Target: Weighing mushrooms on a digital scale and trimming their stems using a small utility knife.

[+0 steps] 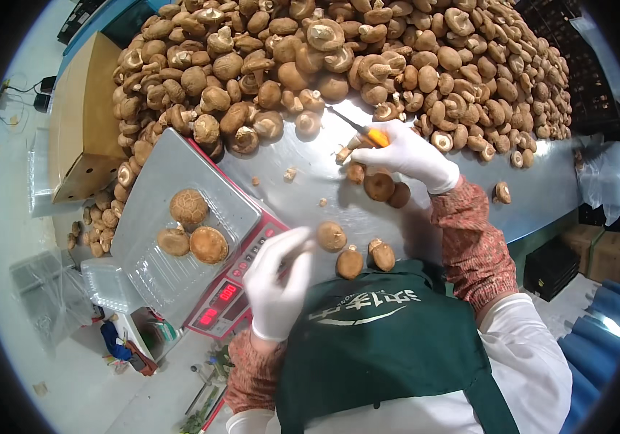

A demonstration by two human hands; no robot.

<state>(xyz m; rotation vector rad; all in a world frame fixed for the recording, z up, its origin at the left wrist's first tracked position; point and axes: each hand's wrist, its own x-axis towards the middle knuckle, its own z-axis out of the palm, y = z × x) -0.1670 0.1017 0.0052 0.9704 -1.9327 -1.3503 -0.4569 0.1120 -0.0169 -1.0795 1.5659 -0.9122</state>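
Note:
My right hand (405,154), in a white glove, grips the orange handle of a slim dark-tipped tool (373,135); its exact kind is unclear. Several brown mushrooms (379,187) lie just below that hand. My left hand (278,282), gloved in white, is raised beside the red digital scale (218,320), blurred, fingers apart, with nothing visible in it. A clear plastic tray (163,282) on the scale carries three mushrooms (188,206). Between my hands and the apron, three more mushrooms (350,263) rest on the metal table (266,190).
A large heap of shiitake mushrooms (299,76) covers the table's far side. At left stand a cardboard box (79,119) and an empty clear tray (109,285). Small stem pieces (290,174) lie mid-table. Clear plastic bags (605,179) hang at the right edge.

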